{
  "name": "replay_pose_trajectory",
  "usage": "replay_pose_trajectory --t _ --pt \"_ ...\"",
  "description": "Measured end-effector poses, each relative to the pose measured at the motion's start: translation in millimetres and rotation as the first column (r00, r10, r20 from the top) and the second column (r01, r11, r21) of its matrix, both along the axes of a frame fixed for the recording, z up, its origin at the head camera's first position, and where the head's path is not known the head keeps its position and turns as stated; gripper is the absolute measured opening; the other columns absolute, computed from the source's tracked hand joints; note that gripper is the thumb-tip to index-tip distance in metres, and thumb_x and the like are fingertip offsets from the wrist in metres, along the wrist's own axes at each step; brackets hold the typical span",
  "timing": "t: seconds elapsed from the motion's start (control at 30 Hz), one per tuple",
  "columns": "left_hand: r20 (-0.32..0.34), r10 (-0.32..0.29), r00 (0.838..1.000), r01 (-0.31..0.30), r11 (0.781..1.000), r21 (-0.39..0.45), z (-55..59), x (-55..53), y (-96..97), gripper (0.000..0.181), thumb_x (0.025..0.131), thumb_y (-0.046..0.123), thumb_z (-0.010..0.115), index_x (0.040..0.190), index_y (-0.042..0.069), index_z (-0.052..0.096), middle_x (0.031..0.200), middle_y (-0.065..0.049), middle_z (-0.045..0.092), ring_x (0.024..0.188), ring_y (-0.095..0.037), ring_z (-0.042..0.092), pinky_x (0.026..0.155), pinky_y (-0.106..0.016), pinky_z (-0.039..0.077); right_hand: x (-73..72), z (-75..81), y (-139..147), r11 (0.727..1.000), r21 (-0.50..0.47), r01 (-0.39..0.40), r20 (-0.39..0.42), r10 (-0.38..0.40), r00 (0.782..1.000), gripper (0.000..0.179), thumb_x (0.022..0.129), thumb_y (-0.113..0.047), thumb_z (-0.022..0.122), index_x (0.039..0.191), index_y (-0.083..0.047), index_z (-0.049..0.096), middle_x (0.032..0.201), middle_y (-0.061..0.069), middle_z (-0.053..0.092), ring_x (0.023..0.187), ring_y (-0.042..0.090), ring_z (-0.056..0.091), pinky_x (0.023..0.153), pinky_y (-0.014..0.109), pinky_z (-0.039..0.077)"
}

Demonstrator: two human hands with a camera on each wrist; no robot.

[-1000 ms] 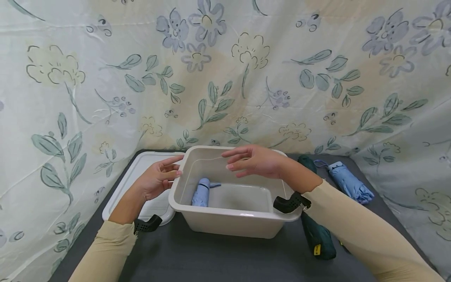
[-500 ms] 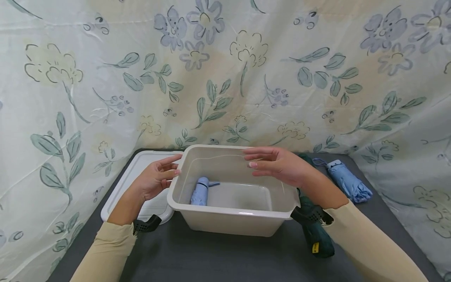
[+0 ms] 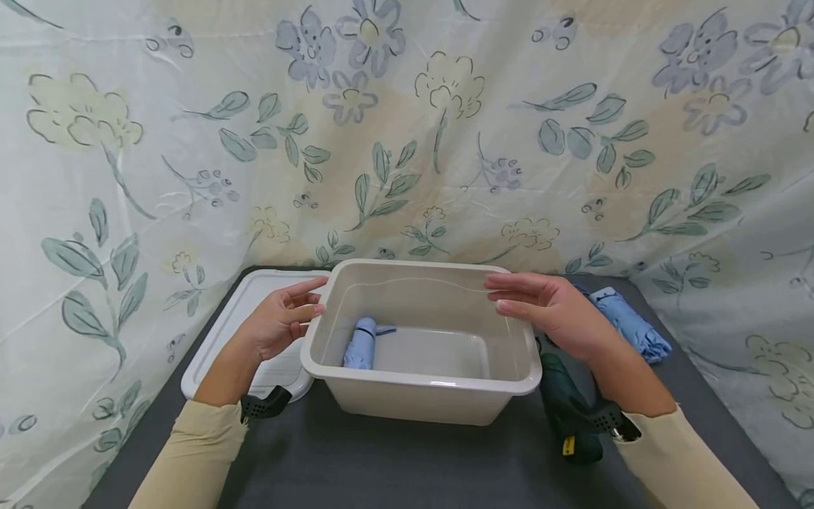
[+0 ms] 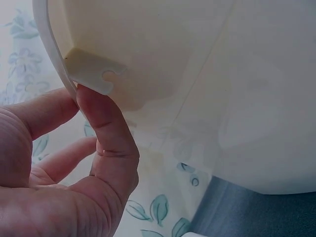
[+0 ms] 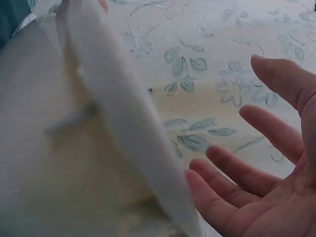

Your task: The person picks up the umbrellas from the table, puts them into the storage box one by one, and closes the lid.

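A beige plastic storage bin (image 3: pixel 420 403) stands in the middle of the table. My left hand (image 3: pixel 280 322) pinches its left rim; in the left wrist view a fingertip (image 4: pixel 91 96) sits under the rim's edge. Inside the bin, toward the left, a folded light-blue umbrella (image 3: pixel 360 344) lies with its strap out to the side. My right hand (image 3: pixel 559 311) hovers at the bin's right rim, its fingers extended and holding nothing. In the right wrist view those fingers (image 5: pixel 247 173) are spread beside the blurred rim.
Left of the bin lies a white lid (image 3: pixel 222 339), partly behind my left hand. A dark green folded umbrella (image 3: pixel 559 385) lies along the bin's right side, partly under my right wrist. Farther right is another blue folded umbrella (image 3: pixel 629 325). A floral curtain (image 3: pixel 407 141) hangs behind.
My right hand has moved right, from over the bin's middle to its right rim. The left hand stays at the left rim, and the umbrella in the bin has not moved.
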State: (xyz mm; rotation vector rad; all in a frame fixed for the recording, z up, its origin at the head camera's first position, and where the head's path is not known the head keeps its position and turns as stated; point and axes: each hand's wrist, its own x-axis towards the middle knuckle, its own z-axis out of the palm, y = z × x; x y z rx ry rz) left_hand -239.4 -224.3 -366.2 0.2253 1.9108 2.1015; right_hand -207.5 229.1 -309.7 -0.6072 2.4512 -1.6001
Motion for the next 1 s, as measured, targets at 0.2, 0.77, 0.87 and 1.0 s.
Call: replay_pose_trajectory --t 0.2,0.77,0.87,1.0 --pt "0.003 0.001 1.0 -0.001 1.0 0.008 0.0 -1.2 -0.6 0.069 0.1 0.004 0.064 0.16 0.006 0.031 0.108 0.0 0.068 0.093 -0.011 0.072 0.079 -0.026 0.063 8.6 -14.5 21 0.993 -0.071 0.096 -0.067 -0.101 0.993 0.046 0.101 -0.023 0.067 0.144 -0.009 0.059 0.138 -0.005 0.067 0.123 0.009 0.067 0.096 0.02 0.055" --pt "0.019 0.007 1.0 -0.008 1.0 0.025 2.0 0.6 0.1 0.07 0.099 0.006 0.066 0.16 0.006 0.032 0.109 -0.001 0.067 0.094 -0.012 0.072 0.082 -0.028 0.063 22.7 -47.2 76 0.977 -0.071 0.201 -0.122 -0.209 0.97 0.044 0.104 -0.013 0.06 0.146 -0.004 0.054 0.131 -0.021 0.066 0.113 -0.005 0.066 0.091 0.009 0.051" --pt "0.021 0.006 1.0 -0.007 1.0 0.024 1.4 0.8 0.1 0.07 0.099 0.006 0.066 0.16 0.007 0.032 0.109 -0.001 0.067 0.094 -0.012 0.073 0.082 -0.028 0.063 25.6 -52.8 84 0.966 0.004 0.257 -0.141 -0.254 0.957 0.045 0.104 -0.018 0.061 0.147 -0.007 0.054 0.133 -0.021 0.065 0.115 -0.008 0.064 0.089 0.008 0.05" --pt "0.018 0.007 1.0 -0.008 1.0 0.018 1.1 1.9 0.2 0.071 0.099 0.007 0.066 0.161 0.007 0.032 0.109 -0.001 0.067 0.095 -0.012 0.073 0.083 -0.029 0.063 29.6 -58.8 93 0.949 0.072 0.306 -0.151 -0.293 0.944 0.047 0.103 -0.025 0.063 0.148 -0.01 0.055 0.134 -0.023 0.063 0.117 -0.013 0.059 0.086 0.006 0.048"
